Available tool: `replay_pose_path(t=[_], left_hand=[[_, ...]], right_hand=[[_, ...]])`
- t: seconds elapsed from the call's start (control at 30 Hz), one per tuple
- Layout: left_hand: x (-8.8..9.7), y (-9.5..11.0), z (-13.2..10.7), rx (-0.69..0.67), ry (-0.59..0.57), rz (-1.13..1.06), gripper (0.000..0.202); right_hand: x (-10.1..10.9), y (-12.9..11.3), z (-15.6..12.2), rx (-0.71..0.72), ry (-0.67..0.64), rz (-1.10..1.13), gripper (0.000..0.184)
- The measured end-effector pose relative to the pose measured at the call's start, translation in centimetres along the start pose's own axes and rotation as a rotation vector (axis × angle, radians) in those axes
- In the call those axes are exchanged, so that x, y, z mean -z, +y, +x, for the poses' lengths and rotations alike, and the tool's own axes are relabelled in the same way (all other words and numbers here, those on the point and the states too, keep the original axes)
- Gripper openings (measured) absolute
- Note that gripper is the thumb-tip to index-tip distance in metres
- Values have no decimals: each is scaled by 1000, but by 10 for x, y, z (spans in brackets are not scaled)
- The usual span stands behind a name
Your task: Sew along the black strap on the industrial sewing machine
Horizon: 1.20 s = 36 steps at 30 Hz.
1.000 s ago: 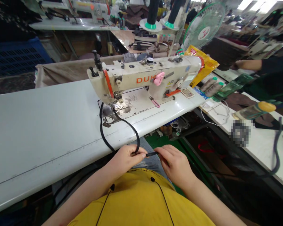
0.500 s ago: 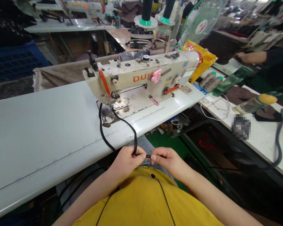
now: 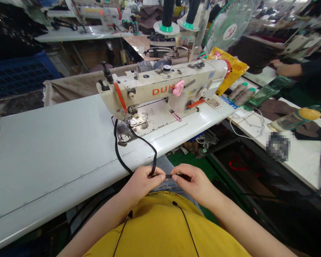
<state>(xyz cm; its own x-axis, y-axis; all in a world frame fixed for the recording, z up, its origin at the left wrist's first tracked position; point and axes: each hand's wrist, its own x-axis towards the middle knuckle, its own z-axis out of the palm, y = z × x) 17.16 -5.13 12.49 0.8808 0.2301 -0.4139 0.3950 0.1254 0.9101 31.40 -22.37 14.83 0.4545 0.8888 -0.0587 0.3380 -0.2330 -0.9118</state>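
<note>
Holding a narrow black fabric strip (image 3: pixel 155 157) in the head view, the left hand (image 3: pixel 144 182) and right hand (image 3: pixel 194 182) each pinch it with closed fingers, just off the near edge of the smooth white table (image 3: pixel 56 150). The strip loops over that edge toward the needle end of a cream, orange-lettered sewing machine (image 3: pixel 160 81).

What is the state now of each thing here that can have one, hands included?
Left hand: pinching the black strap.
Right hand: also pinching it.
Black strap: loosely looped, straight between the hands.
Pink snips: lying down.
Sewing machine: whether running, cannot tell.
Fan: whether spinning, cannot tell.
</note>
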Motion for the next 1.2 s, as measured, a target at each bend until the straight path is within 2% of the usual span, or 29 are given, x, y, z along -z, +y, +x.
replay_pose_path(t=[0.2,0.37,0.53,0.7,0.9,1.0,1.13,1.2], left_hand=[[-4,4,-2,19,-9,23,23],[-4,-1,-3,29,-5,-47,27],[-8,-6,0,38,60,-89,25],[-13,-3,0,47,122,-133,23],[-5,-5,-2,116,-33,-213,25],[-2,-9,-2,96,-59,-207,25],[-1,-8,-1,63,-114,-250,34],[-2,-5,0,50,-82,-208,38]], right_hand=[[-6,6,-1,-135,13,128,20],[-6,9,-2,-211,2,180,25],[-7,6,-3,-240,-16,212,28],[-6,6,-1,-239,-23,252,32],[-4,17,1,-309,-56,374,42],[-2,17,1,-310,-66,413,41],[-2,11,2,-313,-55,415,40],[-2,9,2,-302,-51,414,39]])
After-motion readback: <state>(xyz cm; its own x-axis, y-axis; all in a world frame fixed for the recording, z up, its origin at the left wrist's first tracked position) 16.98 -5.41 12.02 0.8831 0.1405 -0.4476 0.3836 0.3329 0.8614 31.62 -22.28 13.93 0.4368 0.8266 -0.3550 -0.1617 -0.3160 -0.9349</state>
